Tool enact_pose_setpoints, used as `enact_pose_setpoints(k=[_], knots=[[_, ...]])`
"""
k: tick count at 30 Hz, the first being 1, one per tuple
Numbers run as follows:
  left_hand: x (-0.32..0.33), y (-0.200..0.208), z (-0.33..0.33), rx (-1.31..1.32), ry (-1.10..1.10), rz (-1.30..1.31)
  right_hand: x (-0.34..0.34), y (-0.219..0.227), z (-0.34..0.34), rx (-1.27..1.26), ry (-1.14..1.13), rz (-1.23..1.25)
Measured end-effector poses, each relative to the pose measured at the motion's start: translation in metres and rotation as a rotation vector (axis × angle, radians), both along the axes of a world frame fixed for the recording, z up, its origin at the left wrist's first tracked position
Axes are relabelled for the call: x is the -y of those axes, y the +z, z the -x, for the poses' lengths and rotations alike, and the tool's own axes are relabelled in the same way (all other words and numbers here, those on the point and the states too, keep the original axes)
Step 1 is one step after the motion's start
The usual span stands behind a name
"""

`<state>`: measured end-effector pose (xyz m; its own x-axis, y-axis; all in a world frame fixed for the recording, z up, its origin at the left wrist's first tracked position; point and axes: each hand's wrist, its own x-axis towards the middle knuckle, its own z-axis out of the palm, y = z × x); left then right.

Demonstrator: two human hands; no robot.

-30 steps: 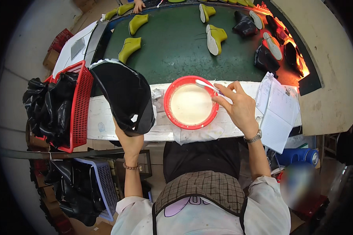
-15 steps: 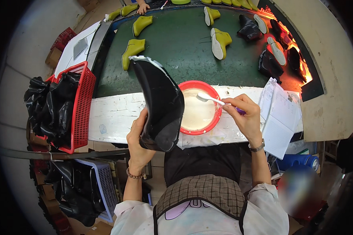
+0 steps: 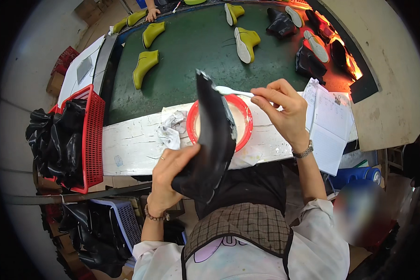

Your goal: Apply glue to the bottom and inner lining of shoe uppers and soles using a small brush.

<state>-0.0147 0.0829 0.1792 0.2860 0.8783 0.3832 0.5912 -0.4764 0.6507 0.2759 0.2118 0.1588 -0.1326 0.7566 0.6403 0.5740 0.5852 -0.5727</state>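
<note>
My left hand (image 3: 169, 172) grips a black leather boot upper (image 3: 207, 149) by its near lower part. The upper stands tilted in front of me, its far edge coated with white paste. My right hand (image 3: 283, 109) pinches a white toothbrush (image 3: 240, 93), its head against the pasted edge at the upper's right side. Behind and right of the upper sits a red bowl (image 3: 250, 128) of creamy white liquid, partly hidden by it. A crumpled white cloth (image 3: 171, 128) lies left of the bowl on the white-painted board (image 3: 135, 140).
A green conveyor belt (image 3: 182, 88) beyond carries yellow-green shoe lasts (image 3: 145, 67), black uppers (image 3: 310, 63) and pale soles, beside an orange-glowing heater. Left: red basket (image 3: 93, 140), blue-violet basket (image 3: 126, 224). Right: papers (image 3: 331, 130), blue bottle (image 3: 359, 176). Another person's hand (image 3: 152, 14) rests far left.
The brush has moved from over the bowl to the upper's edge. My left hand has turned the upper and brought it right, uncovering the white cloth. The whole view has shifted slightly.
</note>
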Motion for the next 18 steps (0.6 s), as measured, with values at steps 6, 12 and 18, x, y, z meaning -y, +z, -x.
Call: enact_pose_setpoints(k=[6,12,18], knots=[[-0.001,-0.009,0.005,0.174,0.245,0.092,0.017,-0.01,0.003,-0.141,0.175,0.051],[-0.018,-0.025,0.003,0.233,0.345,-0.114,0.04,-0.014,0.005,-0.186,0.247,0.134],[-0.036,-0.032,0.006,0.195,0.381,-0.164,0.055,-0.004,0.01,-0.176,0.317,0.143]])
